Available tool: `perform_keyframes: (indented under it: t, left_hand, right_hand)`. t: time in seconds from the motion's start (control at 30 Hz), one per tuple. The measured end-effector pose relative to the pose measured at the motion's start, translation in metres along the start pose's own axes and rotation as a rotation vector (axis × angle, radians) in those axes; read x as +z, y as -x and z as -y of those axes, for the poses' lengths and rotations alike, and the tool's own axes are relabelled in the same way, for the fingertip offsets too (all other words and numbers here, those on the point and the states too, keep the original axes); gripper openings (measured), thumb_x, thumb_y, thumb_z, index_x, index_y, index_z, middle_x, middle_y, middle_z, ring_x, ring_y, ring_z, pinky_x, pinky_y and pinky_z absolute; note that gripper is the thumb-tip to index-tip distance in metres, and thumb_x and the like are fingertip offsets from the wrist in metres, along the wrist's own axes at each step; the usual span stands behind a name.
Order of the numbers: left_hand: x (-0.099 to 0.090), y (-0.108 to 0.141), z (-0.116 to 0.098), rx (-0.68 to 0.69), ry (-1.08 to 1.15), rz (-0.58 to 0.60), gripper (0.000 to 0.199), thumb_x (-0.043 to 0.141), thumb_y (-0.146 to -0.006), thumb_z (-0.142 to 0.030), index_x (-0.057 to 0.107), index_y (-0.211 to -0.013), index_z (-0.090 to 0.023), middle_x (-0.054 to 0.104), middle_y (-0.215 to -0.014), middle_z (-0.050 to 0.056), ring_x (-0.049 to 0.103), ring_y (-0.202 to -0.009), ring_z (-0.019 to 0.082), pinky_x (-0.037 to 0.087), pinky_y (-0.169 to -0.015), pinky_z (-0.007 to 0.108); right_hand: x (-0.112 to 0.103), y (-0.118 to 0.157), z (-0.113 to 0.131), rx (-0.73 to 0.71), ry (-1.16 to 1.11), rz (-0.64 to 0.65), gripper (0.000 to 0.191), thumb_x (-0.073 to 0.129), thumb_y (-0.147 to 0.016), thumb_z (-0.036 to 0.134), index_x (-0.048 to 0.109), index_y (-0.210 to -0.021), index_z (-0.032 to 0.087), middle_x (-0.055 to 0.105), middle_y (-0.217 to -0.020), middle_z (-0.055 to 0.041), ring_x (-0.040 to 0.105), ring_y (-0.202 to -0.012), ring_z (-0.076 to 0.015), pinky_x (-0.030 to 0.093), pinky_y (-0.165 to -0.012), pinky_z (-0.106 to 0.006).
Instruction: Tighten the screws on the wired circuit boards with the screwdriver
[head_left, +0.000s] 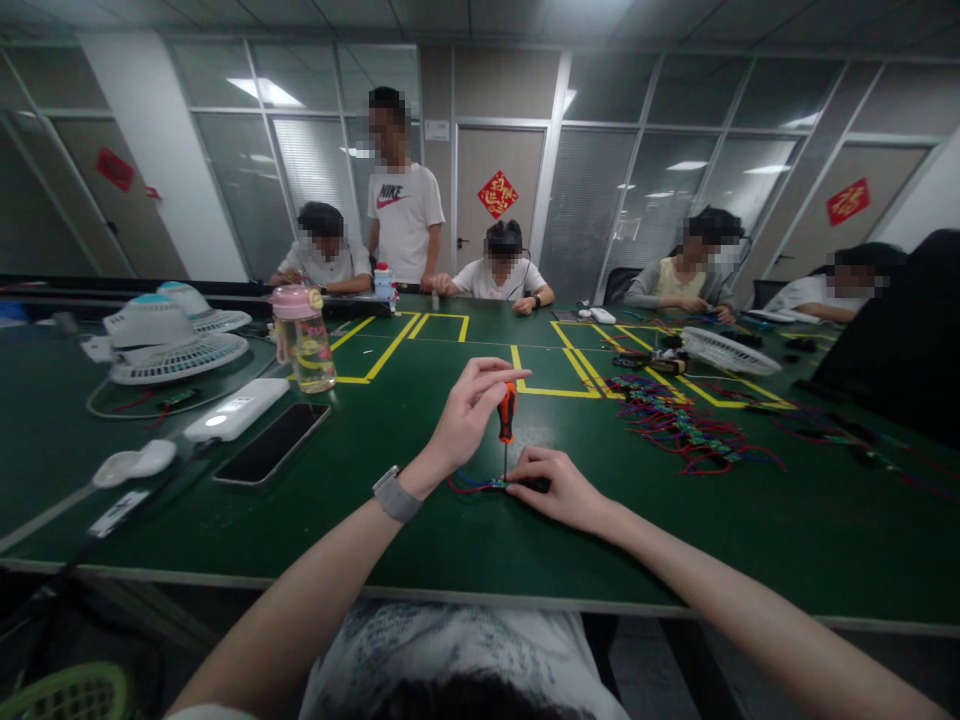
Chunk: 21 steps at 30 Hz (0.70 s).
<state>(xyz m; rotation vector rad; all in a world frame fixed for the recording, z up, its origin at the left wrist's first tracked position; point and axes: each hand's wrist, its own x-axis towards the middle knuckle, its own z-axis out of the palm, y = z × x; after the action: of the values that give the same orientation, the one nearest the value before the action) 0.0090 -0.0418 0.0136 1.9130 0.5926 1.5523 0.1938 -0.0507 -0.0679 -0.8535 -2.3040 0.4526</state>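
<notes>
My left hand (471, 412) grips the top of an orange and black screwdriver (507, 418), with a finger pointing out to the right. The screwdriver stands upright, its shaft reaching down to a small green circuit board (497, 484) on the table. Red and blue wires (465, 487) trail from the board to the left. My right hand (559, 487) rests on the table and pinches the board's right side with thumb and fingertips. Where the screwdriver tip meets the board is too small to make out.
A heap of wired circuit boards (686, 425) lies to the right on the green table (450, 555). On the left are a phone (274, 443), a white power strip (236, 408), a drink bottle (304, 345) and fan parts (176, 355). Several people sit or stand beyond.
</notes>
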Motion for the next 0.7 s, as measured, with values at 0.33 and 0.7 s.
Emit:
perform_keyframes:
  t: [0.33, 0.7]
  left_hand:
    - [-0.0021, -0.0023, 0.0007, -0.05, -0.011, -0.034, 0.017, 0.068, -0.08, -0.029, 0.076, -0.092, -0.02, 0.06, -0.097, 0.006, 0.057, -0.092, 0.016, 0.047, -0.076, 0.025]
    - [-0.0006, -0.0007, 0.0015, -0.064, 0.036, -0.012, 0.019, 0.07, -0.078, -0.028, 0.074, -0.094, -0.018, 0.063, -0.094, 0.006, 0.061, -0.088, 0.016, 0.048, -0.079, 0.027]
  right_hand:
    - [-0.0002, -0.0005, 0.0013, 0.019, 0.004, 0.0, 0.016, 0.064, -0.083, 0.023, 0.076, -0.09, 0.015, 0.062, -0.077, -0.0054, 0.057, -0.066, -0.0136, 0.045, -0.061, -0.024]
    - [-0.0005, -0.0003, 0.0011, 0.021, 0.007, 0.0, 0.015, 0.065, -0.083, 0.023, 0.075, -0.09, 0.015, 0.062, -0.078, -0.0048, 0.058, -0.066, -0.0129, 0.045, -0.062, -0.024]
